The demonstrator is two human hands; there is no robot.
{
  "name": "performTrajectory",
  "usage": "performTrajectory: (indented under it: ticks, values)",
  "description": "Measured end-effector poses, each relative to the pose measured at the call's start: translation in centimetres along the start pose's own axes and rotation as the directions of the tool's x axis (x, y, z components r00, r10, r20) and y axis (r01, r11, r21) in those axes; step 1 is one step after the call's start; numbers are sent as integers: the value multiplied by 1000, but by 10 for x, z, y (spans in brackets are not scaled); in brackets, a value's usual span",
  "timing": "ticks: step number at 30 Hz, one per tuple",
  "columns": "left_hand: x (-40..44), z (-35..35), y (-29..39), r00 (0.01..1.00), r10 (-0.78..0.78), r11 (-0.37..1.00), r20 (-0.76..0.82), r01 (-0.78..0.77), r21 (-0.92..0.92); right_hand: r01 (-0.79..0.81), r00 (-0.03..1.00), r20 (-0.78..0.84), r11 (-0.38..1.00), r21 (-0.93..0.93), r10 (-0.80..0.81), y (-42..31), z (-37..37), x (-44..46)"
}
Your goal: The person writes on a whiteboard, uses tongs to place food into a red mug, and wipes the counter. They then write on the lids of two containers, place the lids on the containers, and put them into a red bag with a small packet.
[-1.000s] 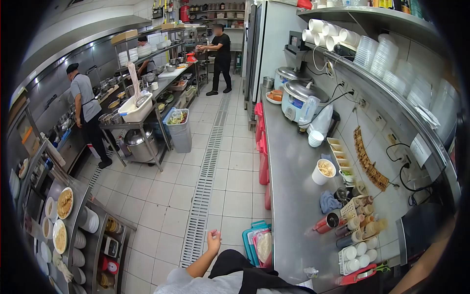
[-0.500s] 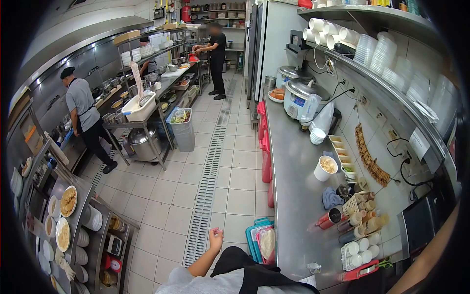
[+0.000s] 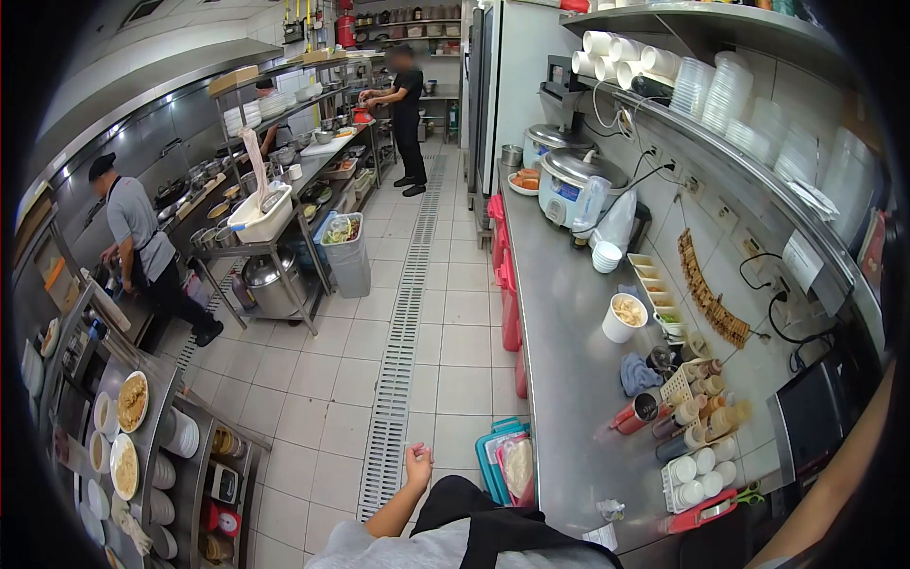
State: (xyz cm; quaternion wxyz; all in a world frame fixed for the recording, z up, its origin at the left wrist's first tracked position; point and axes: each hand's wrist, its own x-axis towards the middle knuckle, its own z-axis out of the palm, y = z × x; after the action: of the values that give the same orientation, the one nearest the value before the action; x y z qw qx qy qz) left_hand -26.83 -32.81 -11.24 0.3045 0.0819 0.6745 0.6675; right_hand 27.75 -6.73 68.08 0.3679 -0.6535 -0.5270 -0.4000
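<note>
Left hand (image 3: 418, 465): fingers loosely curled, partly open, with no object visible in their hold; it hung above the tiled floor, beside the slotted metal floor drain (image 3: 391, 417). Right hand was out of frame, so its fingers and any hold could not be told; only the bare right forearm (image 3: 832, 488) showed, near the black flat-panel screen (image 3: 823, 410), far right of the left fingers.

Nearest the left fingers, just to their right and not touched, sat the teal plastic bin (image 3: 489, 453) with a pinkish-red container (image 3: 509, 481) and a clear bag of whitish contents (image 3: 518, 465). Further right of them ran the long stainless-steel counter (image 3: 569, 379). On it, ahead and right of the fingers: white round tub of pale pieces (image 3: 626, 309), crumpled blue cloth (image 3: 640, 374), white basket of white cups (image 3: 669, 488).

Writing: blue-and-white rice cooker (image 3: 557, 201), well ahead and right of the fingers, bore a printed panel, too small to read. White paper slip (image 3: 600, 538) on the counter, right of the fingers, and white sheet (image 3: 804, 267) below the shelf, also illegible.
</note>
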Motion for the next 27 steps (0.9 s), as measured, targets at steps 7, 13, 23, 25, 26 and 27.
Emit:
performTrajectory:
  ticks: [7, 13, 23, 25, 26, 27]
  values:
    - [8, 17, 19, 999, 10, 999, 39, -11, 31, -490, 871, 266, 769, 411, 413, -25, -15, 7]
    - [31, 60, 78, 934, 244, 946, 260, -289, 150, -28, 794, -566, 943, 331, 223, -50, -88, -3]
    - [-152, 235, 314, 455, 619, 747, 640, -591, -303, 12, 955, 7, 63, 998, -297, -167, 1, -303]
    - [-193, 251, 338, 150, 716, 515, 681, -773, -370, -23, 978, 23, 3, 1000, -205, -164, 16, -360]
    - [-198, 261, 338, 51, 699, 429, 714, -828, -361, -55, 994, 53, -18, 998, -92, -160, 21, -380]
    - [-199, 271, 336, 20, 693, 417, 721, -826, -378, -88, 996, 89, -50, 995, 17, -156, 29, -397]
